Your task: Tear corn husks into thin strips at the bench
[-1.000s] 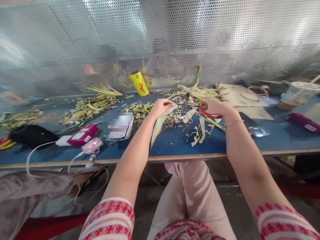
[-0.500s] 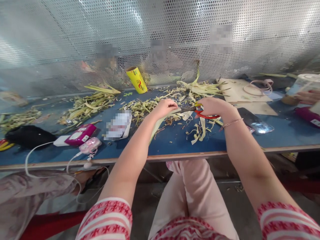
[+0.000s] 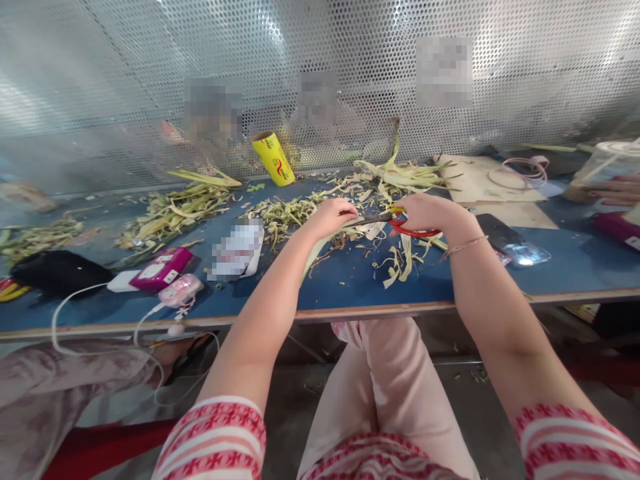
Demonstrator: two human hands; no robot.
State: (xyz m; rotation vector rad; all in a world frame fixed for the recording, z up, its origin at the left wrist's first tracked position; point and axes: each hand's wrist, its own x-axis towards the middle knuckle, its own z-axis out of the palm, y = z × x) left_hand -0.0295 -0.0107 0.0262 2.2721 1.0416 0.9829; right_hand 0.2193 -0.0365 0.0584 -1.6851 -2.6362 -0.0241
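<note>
My left hand (image 3: 334,217) pinches a pale green husk strip (image 3: 316,253), which hangs down along the inside of my forearm. My right hand (image 3: 425,212) is closed around the red and yellow handles of a pair of scissors (image 3: 415,231). Their dark blades point left and reach the strip right at my left fingertips; whether the blades are parted I cannot tell. Beyond and beside my hands lie a heap of shredded trimmings (image 3: 285,215) and, farther back, a bunch of long pale husks (image 3: 400,176). Curled scraps (image 3: 400,263) lie below the scissors.
A yellow tube (image 3: 273,159) leans near the perforated metal wall (image 3: 350,40). On the left are more husks (image 3: 185,207), a pixelated white object (image 3: 239,250), a magenta device (image 3: 163,269) and a black pouch (image 3: 60,273). A dark phone (image 3: 513,241) and cardboard (image 3: 480,180) sit right, near another person's hand (image 3: 617,190).
My hands, the scissors and the strip stay almost in place. The view has shifted very slightly, and the other person's hand and the clear container at the right edge have moved a little.
</note>
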